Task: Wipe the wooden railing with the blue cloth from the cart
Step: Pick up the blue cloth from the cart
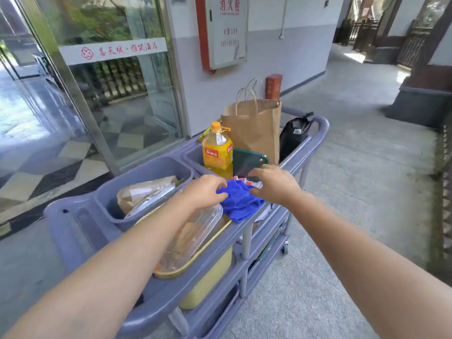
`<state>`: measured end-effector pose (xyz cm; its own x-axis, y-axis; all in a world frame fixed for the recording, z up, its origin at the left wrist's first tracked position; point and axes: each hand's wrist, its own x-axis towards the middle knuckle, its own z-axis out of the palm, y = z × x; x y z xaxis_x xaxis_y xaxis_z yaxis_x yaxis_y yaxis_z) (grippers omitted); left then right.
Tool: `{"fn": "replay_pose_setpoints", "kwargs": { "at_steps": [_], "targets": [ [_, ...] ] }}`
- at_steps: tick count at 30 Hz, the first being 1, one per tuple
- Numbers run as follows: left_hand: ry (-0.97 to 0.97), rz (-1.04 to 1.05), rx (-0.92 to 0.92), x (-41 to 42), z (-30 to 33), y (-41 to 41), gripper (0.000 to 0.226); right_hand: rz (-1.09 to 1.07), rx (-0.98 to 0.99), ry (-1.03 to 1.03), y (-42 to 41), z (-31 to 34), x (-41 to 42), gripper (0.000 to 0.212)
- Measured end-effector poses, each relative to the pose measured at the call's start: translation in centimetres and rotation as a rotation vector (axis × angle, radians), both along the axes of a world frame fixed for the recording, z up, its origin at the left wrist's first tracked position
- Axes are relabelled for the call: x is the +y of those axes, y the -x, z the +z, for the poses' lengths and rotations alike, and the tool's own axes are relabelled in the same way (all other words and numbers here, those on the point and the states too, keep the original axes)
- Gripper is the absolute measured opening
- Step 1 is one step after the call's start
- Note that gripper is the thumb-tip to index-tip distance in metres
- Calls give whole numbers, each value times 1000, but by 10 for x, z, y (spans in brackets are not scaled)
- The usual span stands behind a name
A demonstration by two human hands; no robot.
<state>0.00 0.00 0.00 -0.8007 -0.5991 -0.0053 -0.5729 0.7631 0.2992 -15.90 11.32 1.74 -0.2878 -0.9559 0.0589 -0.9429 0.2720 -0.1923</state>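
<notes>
A crumpled blue cloth [238,200] lies on the top shelf of a grey-blue plastic cart [80,231], near the cart's right rim. My left hand [204,190] grips the cloth's left side with curled fingers. My right hand [274,183] pinches its right side. A dark wooden railing [444,192] runs along the right edge of the view, apart from both hands; more railing [413,46] stands far down the corridor.
On the cart stand an orange juice bottle [217,149], a brown paper bag [256,128], a green tray [247,162], a black bag [293,137], a clear lid [195,237] on a yellow tub and a grey bin [137,177]. Glass doors are at left; open floor is at right.
</notes>
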Motion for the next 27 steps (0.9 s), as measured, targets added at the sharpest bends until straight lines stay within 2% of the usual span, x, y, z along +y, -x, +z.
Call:
{"fn": "replay_pose_setpoints", "kwargs": {
  "at_steps": [8, 11, 15, 17, 21, 27],
  "targets": [
    [-53, -96, -158, -58, -39, 40, 50, -23, -110, -167, 19, -53, -54, 56],
    [-60, -163, -272, -68, -47, 50, 55, -13, -119, -255, 20, -65, -67, 61],
    [-77, -206, -378, -66, -67, 57, 51, 10, -92, -380, 17, -80, -72, 51],
    [-101, -168, -345, -64, -76, 59, 50, -12, -102, -345, 15, -90, -67, 45],
    [-93, -145, -301, -65, -81, 60, 52, -79, -96, -144, 12, -104, -55, 42],
    [36, -170, -266, -65, -75, 66, 29, -149, -84, -19, 13, -109, -58, 25]
  ]
}}
